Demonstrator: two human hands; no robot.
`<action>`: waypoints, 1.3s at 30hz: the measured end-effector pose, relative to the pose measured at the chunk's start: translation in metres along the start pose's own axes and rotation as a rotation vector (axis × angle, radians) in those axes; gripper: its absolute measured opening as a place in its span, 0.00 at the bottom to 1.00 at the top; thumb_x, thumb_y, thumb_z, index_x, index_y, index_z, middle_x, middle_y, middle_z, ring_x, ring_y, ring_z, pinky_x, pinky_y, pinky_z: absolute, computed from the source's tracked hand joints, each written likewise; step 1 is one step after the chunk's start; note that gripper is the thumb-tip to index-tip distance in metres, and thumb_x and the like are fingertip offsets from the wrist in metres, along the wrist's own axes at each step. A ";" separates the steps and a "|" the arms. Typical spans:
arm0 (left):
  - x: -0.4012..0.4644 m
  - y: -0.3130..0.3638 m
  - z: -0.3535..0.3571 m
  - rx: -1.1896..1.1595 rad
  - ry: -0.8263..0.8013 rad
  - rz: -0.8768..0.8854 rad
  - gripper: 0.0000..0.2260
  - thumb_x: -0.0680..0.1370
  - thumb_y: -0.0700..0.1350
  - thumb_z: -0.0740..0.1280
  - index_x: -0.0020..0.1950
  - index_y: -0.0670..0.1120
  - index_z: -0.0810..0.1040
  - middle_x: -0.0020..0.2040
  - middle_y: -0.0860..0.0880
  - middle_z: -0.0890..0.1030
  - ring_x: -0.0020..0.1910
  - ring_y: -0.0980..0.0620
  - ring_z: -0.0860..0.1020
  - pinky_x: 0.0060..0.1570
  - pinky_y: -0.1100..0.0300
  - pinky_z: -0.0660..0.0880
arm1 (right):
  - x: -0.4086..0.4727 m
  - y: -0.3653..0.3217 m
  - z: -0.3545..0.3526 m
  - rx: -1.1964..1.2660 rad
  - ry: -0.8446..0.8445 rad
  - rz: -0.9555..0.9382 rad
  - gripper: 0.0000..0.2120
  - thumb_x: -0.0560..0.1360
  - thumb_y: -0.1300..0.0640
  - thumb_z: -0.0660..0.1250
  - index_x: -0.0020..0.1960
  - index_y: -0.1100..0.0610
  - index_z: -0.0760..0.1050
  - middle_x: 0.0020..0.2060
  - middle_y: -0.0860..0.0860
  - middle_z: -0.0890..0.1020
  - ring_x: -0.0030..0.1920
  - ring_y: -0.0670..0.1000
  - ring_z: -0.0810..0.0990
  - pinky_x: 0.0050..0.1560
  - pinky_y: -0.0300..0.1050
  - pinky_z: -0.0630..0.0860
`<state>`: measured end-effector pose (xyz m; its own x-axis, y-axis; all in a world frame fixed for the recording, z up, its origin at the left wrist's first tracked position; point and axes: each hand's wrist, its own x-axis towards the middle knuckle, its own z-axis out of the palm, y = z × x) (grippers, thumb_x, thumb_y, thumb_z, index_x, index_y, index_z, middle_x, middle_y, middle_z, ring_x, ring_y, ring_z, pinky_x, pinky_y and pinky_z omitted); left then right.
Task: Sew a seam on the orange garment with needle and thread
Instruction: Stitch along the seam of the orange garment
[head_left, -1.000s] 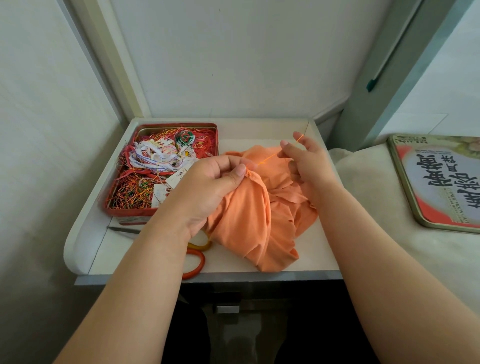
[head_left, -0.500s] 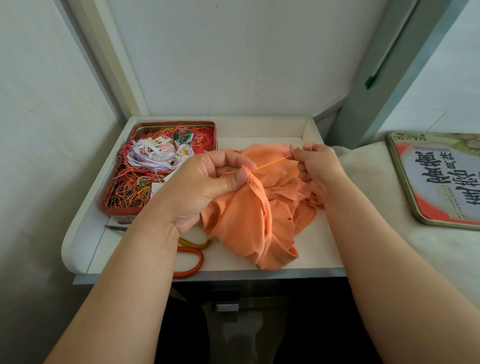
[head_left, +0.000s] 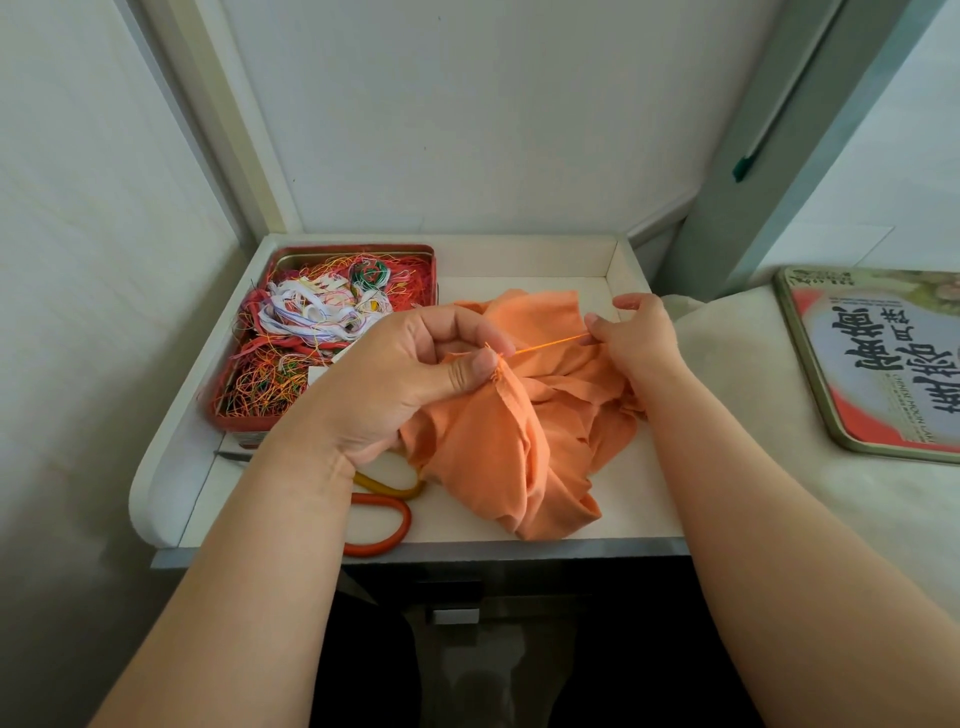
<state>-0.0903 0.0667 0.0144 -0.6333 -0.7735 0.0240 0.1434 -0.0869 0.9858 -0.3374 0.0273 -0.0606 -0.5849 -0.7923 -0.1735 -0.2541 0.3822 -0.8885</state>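
Note:
The orange garment (head_left: 519, 441) lies bunched on the white tray table (head_left: 639, 499). My left hand (head_left: 410, 379) grips a raised fold of it, thumb pressed on the fabric edge. An orange thread (head_left: 550, 344) runs taut from that fold to my right hand (head_left: 636, 340), which pinches the thread's far end between thumb and fingers. The needle is too small to make out.
A red tin (head_left: 249, 426) full of tangled coloured threads sits at the table's back left. Orange and yellow handled scissors (head_left: 384, 519) lie at the front, partly under my left wrist. A printed tin lid (head_left: 883, 364) rests on a cream cloth to the right.
My right hand has pulled the thread rightward and slightly down, so the strand between the fold and the fingers is longer. My left hand keeps its hold on the fold.

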 end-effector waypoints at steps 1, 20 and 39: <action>-0.001 0.001 0.001 0.024 -0.010 0.001 0.04 0.62 0.46 0.72 0.36 0.50 0.84 0.33 0.51 0.82 0.32 0.59 0.79 0.33 0.70 0.74 | 0.000 0.000 0.000 -0.035 0.000 -0.006 0.22 0.76 0.52 0.68 0.67 0.53 0.66 0.32 0.46 0.82 0.40 0.43 0.76 0.45 0.44 0.71; 0.022 -0.024 -0.046 -0.298 1.130 0.146 0.09 0.79 0.40 0.67 0.41 0.49 0.79 0.42 0.50 0.82 0.44 0.53 0.80 0.52 0.55 0.79 | -0.006 -0.017 -0.031 0.014 -0.376 0.155 0.28 0.79 0.34 0.50 0.53 0.55 0.75 0.21 0.48 0.66 0.21 0.47 0.62 0.23 0.37 0.56; 0.026 -0.038 -0.057 -0.510 1.402 0.230 0.12 0.80 0.38 0.65 0.38 0.48 0.78 0.34 0.52 0.82 0.33 0.58 0.80 0.37 0.63 0.78 | 0.020 -0.001 -0.033 1.292 0.156 0.184 0.11 0.83 0.54 0.56 0.48 0.58 0.74 0.35 0.51 0.84 0.37 0.48 0.82 0.37 0.40 0.80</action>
<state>-0.0692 0.0139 -0.0319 0.6149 -0.7300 -0.2983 0.5633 0.1419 0.8140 -0.3744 0.0271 -0.0494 -0.6363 -0.6816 -0.3613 0.7028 -0.3192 -0.6357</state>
